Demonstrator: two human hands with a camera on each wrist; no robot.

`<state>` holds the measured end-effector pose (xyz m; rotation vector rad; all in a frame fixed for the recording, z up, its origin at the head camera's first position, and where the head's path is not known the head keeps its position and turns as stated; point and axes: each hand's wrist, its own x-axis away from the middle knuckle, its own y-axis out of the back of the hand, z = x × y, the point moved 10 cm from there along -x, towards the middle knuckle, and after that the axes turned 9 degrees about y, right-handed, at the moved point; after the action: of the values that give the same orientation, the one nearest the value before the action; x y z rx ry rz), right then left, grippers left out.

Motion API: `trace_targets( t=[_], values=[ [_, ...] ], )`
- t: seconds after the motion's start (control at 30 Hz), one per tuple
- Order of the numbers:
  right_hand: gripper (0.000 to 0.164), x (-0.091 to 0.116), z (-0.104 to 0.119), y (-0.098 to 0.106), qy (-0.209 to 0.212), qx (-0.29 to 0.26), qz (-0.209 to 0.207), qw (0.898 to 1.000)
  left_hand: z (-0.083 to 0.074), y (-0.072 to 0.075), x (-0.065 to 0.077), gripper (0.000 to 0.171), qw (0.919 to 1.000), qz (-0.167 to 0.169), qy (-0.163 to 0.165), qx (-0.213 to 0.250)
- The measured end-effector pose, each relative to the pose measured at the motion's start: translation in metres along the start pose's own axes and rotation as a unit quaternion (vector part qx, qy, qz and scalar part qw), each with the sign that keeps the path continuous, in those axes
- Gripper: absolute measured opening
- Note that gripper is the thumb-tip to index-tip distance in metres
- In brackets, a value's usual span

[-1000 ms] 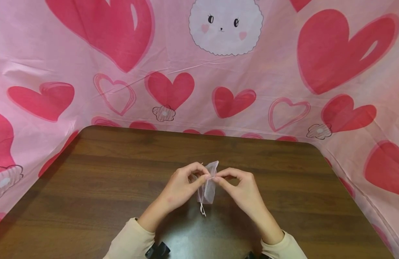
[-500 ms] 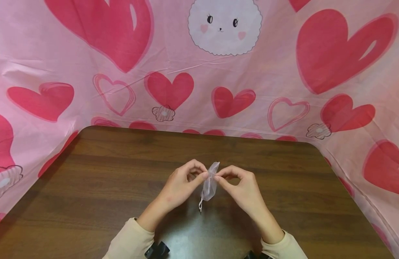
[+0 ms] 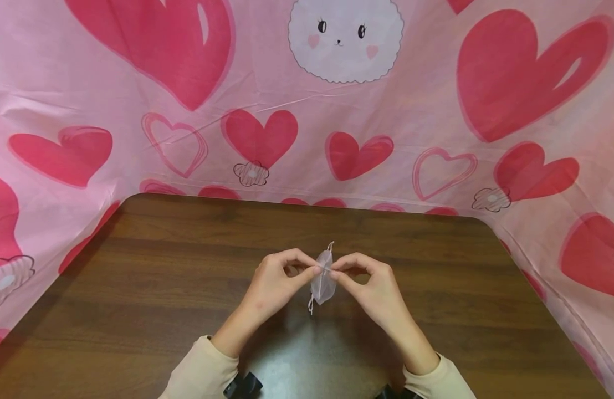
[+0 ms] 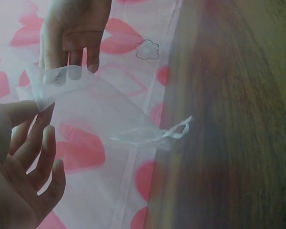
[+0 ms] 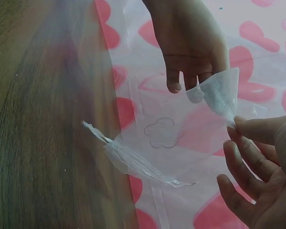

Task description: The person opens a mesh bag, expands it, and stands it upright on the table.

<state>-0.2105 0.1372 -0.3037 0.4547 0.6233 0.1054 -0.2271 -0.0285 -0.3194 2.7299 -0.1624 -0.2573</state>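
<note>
Between my two hands hangs a small sheer white drawstring pouch (image 3: 323, 285), see-through mesh with thin cords. My left hand (image 3: 282, 280) pinches one side of it between thumb and index finger. From the other side my right hand (image 3: 369, 277) pinches it the same way, the fingertips of both hands close together. In the left wrist view the pouch (image 4: 105, 105) spreads from the pinched edge to a gathered end, where a looped white cord (image 4: 178, 130) sticks out. In the right wrist view the gathered end (image 5: 138, 162) of the pouch points toward the table side.
The brown wooden table (image 3: 187, 249) lies under both hands. Behind and beside it hangs a pink cloth (image 3: 307, 100) printed with red hearts. A black strap (image 3: 243, 385) is at the left sleeve.
The pouch has turned and narrowed between my hands, and a cord end now shows above it. The lower cord has shifted slightly upward. My hands stay in nearly the same place.
</note>
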Motion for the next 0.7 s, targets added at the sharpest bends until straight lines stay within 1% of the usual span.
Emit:
trace_targets(
  t=[0.07, 0.17, 0.27, 0.43, 0.57, 0.7],
  values=[
    [0.016, 0.0, 0.0, -0.002, 0.0, -0.004, 0.007, 1.0, 0.0, 0.001, 0.0, 0.006, 1.0, -0.003, -0.001, 0.006],
    [0.02, 0.0, -0.001, -0.005, -0.006, -0.007, 0.019, 1.0, -0.002, 0.001, 0.0, 0.012, 0.9999, -0.008, -0.007, 0.012],
    [0.02, 0.001, -0.002, -0.006, -0.012, -0.006, 0.021, 1.0, -0.003, 0.002, 0.0, 0.015, 0.9996, -0.012, -0.017, 0.018],
    [0.011, 0.001, 0.001, -0.003, -0.006, -0.001, 0.008, 1.0, -0.004, 0.001, 0.0, 0.018, 0.9994, -0.007, -0.026, 0.02],
    [0.007, 0.001, 0.003, 0.0, -0.003, 0.002, -0.006, 1.0, -0.003, -0.001, 0.0, 0.019, 0.9998, 0.001, -0.018, 0.011],
    [0.006, 0.001, 0.002, 0.005, -0.01, 0.003, -0.022, 1.0, -0.002, -0.002, 0.001, 0.018, 0.9998, 0.005, -0.017, 0.005]
  ],
)
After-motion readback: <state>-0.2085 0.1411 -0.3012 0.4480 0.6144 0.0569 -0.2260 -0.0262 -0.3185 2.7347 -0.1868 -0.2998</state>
